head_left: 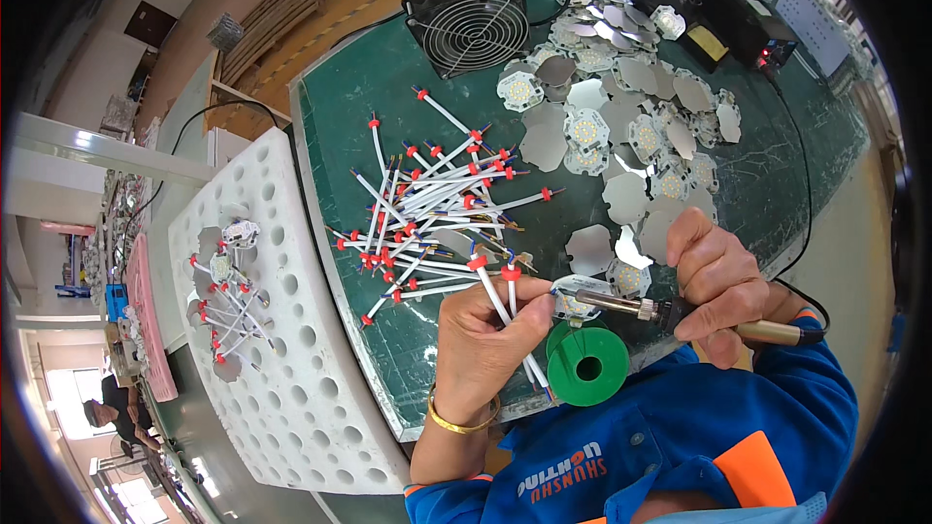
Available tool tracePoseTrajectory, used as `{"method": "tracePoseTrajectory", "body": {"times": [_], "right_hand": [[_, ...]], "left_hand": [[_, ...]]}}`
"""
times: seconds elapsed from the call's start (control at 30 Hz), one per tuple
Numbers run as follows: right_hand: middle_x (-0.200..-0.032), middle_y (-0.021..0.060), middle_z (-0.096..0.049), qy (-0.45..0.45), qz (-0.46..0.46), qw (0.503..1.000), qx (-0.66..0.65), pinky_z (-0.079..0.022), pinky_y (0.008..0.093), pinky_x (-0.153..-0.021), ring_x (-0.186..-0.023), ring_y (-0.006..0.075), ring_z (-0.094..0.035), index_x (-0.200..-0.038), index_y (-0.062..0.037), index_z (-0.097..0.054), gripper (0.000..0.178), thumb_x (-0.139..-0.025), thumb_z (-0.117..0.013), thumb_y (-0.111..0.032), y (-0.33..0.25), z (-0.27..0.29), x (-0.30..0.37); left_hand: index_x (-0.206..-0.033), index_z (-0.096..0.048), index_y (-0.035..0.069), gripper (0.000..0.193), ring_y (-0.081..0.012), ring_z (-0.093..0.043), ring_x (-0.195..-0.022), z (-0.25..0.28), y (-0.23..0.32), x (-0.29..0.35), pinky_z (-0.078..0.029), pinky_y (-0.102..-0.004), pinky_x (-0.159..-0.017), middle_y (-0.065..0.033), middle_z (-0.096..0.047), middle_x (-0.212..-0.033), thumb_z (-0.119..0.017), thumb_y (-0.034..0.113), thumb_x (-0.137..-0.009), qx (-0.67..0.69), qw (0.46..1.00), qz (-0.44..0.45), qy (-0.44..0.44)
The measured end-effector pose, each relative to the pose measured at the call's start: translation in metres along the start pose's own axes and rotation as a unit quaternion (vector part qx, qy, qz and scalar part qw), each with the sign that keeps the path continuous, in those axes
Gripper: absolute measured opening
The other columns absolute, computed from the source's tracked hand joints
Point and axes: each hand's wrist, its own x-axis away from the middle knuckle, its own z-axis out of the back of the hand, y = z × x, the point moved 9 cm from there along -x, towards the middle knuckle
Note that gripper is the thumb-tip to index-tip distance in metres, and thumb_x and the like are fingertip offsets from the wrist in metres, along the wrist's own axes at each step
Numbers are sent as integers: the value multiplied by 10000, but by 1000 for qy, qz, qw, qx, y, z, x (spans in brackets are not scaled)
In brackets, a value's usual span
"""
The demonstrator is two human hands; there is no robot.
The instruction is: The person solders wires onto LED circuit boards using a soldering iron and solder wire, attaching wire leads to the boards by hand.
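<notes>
My left hand [490, 340] is closed around two white cables [495, 293] with red rings near their upper ends. Its fingertips reach the edge of a small round LED board [575, 311]. A soldering iron [752, 331] is gripped in my right hand [716, 281], its metal tip pointing left and lying over that board. Whether the tip touches the board or a wire end, I cannot tell. Just below the board stands a green solder spool [612, 386]. Many more white cables [437, 196] with red rings lie heaped beyond my left hand.
Loose LED boards [587, 128] and silvery discs spread over the green mat [335, 102]. At the back are a round fan [476, 31] and a black soldering station [743, 19], its cord running down the right. A white foam block [330, 427] at left carries wired boards.
</notes>
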Motion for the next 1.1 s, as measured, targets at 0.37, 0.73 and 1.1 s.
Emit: {"method": "tracePoseTrajectory", "body": {"times": [0.37,0.73,1.1], "right_hand": [[-482,-18,-385,-24,-4,999,34,-374,338,-564,-376,124,-331,-743,-33,-605,131,-748,-530,-140,-2,-4,-2],[-514,3,-404,-22,-15,999,32,-382,338,-539,-395,145,-359,-782,-18,-593,187,-837,-501,-171,3,-1,2],[-670,79,-522,-49,-138,969,197,-395,315,-464,-505,232,-495,-866,-39,-614,187,-704,-696,-87,31,-21,2]], "left_hand": [[-870,-673,-15,110,-35,-487,-587,0,-5,0,-387,-186,-538,8,-594,-670,-654,57,-789,33,999,13,-5],[-843,-664,1,162,-77,-560,-571,1,-21,-7,-396,-191,-517,-46,-628,-654,-649,146,-774,64,997,45,-11],[-898,-664,0,160,-71,-565,-615,-11,-31,-10,-401,-187,-546,-32,-632,-696,-646,127,-801,123,989,68,-42]]}}
